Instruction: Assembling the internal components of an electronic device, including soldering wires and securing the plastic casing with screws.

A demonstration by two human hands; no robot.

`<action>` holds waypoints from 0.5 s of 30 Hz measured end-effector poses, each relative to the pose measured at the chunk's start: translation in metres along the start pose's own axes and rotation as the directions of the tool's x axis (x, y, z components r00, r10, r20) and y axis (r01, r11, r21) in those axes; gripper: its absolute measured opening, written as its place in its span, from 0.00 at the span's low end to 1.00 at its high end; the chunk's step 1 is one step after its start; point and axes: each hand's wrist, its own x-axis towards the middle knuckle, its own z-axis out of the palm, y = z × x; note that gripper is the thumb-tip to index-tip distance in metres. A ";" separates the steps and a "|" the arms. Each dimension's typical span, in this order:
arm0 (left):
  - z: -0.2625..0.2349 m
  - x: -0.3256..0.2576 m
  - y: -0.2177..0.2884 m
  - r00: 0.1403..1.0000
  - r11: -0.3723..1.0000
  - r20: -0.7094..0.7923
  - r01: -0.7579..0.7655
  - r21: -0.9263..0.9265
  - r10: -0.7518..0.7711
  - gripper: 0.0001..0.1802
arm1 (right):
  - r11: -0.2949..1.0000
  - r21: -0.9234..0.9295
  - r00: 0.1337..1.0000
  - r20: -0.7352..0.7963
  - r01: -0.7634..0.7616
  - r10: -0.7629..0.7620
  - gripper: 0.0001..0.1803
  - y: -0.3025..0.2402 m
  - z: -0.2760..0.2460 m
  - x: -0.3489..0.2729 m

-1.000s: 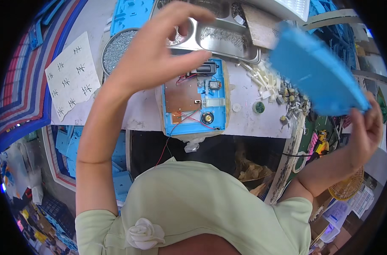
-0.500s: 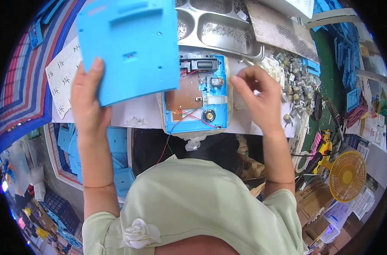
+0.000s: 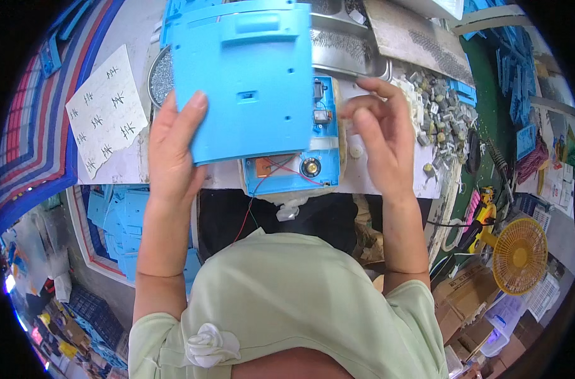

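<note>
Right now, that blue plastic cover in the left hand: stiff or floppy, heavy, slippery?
Probably stiff: the blue plastic cover stays flat though the left hand grips only its lower left edge. Likely light for its size, since one hand holds it up. Its smooth moulded face could be somewhat slippery.

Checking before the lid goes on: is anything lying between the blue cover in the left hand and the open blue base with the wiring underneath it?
The blue cover already overlaps the open base. Only the right hand hovers at the base's right edge; nothing else shows between them.
</note>
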 end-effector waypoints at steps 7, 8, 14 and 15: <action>0.022 -0.011 -0.029 0.953 0.751 0.255 -0.287 0.595 0.162 0.35 | 0.984 -0.135 0.994 -0.019 -0.113 0.111 0.32 -0.014 -0.004 -0.053; 0.024 -0.015 -0.028 0.959 0.674 0.260 -0.268 0.688 0.116 0.38 | 0.965 -0.199 0.986 -0.036 -0.169 0.166 0.31 -0.011 -0.005 -0.059; 0.026 -0.015 -0.027 0.946 0.383 0.291 -0.323 0.865 0.141 0.45 | 0.772 -0.634 0.999 0.030 0.040 -0.026 0.25 0.013 0.001 -0.046; 0.022 -0.013 -0.031 0.939 0.407 0.299 -0.343 0.846 0.170 0.45 | 0.770 -0.635 0.998 0.045 0.062 -0.044 0.24 0.017 0.001 -0.041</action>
